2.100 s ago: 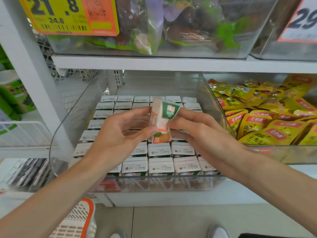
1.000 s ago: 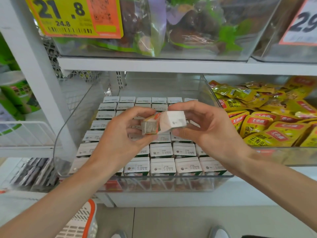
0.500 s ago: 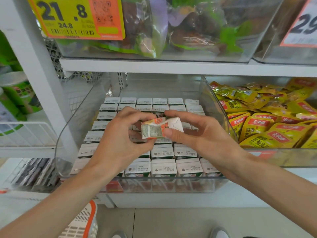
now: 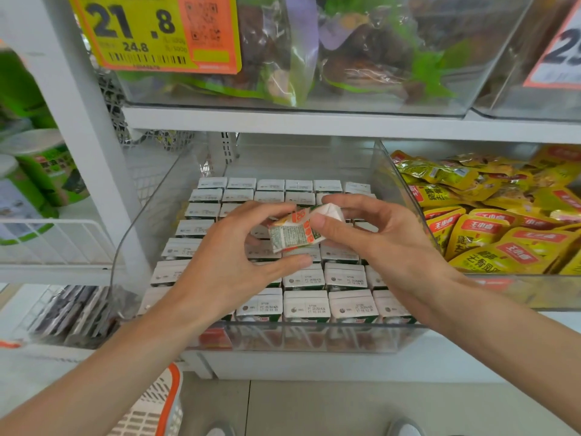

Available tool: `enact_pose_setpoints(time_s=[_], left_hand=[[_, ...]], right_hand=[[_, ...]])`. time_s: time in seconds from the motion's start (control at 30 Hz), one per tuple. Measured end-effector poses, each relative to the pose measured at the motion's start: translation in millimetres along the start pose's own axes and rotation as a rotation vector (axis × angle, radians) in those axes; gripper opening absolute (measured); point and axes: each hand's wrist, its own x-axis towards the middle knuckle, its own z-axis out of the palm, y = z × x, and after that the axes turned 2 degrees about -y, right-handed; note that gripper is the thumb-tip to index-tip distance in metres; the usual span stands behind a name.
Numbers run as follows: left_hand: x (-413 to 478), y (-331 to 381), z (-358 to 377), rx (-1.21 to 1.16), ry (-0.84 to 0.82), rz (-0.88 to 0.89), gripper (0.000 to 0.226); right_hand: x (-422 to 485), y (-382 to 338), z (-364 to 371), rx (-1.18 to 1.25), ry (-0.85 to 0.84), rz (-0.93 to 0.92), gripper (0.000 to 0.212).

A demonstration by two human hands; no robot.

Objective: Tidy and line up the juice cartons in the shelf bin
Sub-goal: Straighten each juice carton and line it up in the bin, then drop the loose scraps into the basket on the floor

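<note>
A clear plastic shelf bin (image 4: 314,339) holds several rows of small white-topped juice cartons (image 4: 306,305) standing upright. One juice carton (image 4: 295,232) lies tilted on its side in the air above the middle rows. My left hand (image 4: 239,262) holds its left end, thumb below and fingers above. My right hand (image 4: 386,243) pinches its right end with thumb and fingers. Cartons under my hands are partly hidden.
A neighbouring bin on the right holds yellow snack pouches (image 4: 503,237). The shelf above carries a bin of bagged goods with a yellow price tag (image 4: 151,33). A white upright post (image 4: 94,146) stands left. An orange-rimmed basket (image 4: 157,407) sits below on the floor.
The carton went from upright to lying on its side between both hands, then dropped slightly lower toward the rows. Both hands kept hold of it.
</note>
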Motion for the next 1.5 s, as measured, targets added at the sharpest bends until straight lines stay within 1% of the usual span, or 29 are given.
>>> enact_pose_setpoints(time_s=[0.07,0.17,0.23,0.27,0.37,0.47,0.57,0.63,0.73,0.83,0.9,1.0,1.07,1.13,1.2,1.3,1.4,1.43,1.5], left_hand=[[0,0,0,0.010,0.002,-0.003,0.072],[-1,0,-1,0.009,0.010,0.003,0.068],[-1,1,-2,-0.011,-0.004,-0.010,0.067],[-1,0,-3,-0.013,-0.016,-0.018,0.069],[0,-1,-9,0.038,-0.023,-0.029,0.069],[2,0,-16,0.096,-0.030,-0.024,0.065],[3,2,-24,0.144,-0.040,-0.031,0.054],[2,5,-31,0.143,-0.021,-0.060,0.051],[-3,14,-44,0.125,0.011,-0.095,0.051],[-16,32,-63,0.091,0.003,-0.079,0.057],[-33,41,-80,0.095,0.053,-0.051,0.060],[-80,45,-112,0.080,0.203,-0.021,0.064],[-122,41,-134,0.070,0.303,-0.046,0.065],[-164,30,-150,0.077,0.402,-0.115,0.063],[-200,9,-160,0.100,0.457,-0.213,0.063],[-241,-38,-158,0.168,0.449,-0.354,0.057],[-269,-100,-138,0.218,0.388,-0.485,0.048],[-276,-124,-128,0.231,0.361,-0.530,0.046],[-285,-170,-106,0.257,0.287,-0.618,0.042]], right_hand=[[1,1,4,0.034,0.011,0.016,0.058],[-1,-2,8,0.025,-0.029,0.006,0.054],[-1,-3,8,-0.040,-0.081,-0.045,0.050],[-1,-4,9,-0.062,-0.102,-0.067,0.050],[0,-3,12,-0.089,-0.163,-0.123,0.062],[2,-3,16,-0.118,-0.230,-0.200,0.059],[1,-3,22,-0.166,-0.243,-0.278,0.061],[1,-6,29,-0.255,-0.229,-0.333,0.063],[1,-12,43,-0.345,-0.236,-0.427,0.063],[-2,-25,59,-0.339,-0.293,-0.522,0.062],[-6,-36,73,-0.297,-0.367,-0.566,0.060],[-14,-47,101,-0.205,-0.524,-0.556,0.060],[-19,-49,125,-0.221,-0.590,-0.549,0.044],[-24,-45,154,-0.292,-0.656,-0.579,0.025],[-30,-37,186,-0.389,-0.744,-0.626,0.020],[-35,-24,231,-0.602,-0.907,-0.692,0.025],[-28,-5,267,-0.991,-1.014,-0.843,0.029],[-24,4,277,-1.104,-1.031,-0.859,0.031],[-19,27,291,-1.290,-1.069,-0.827,0.037]])
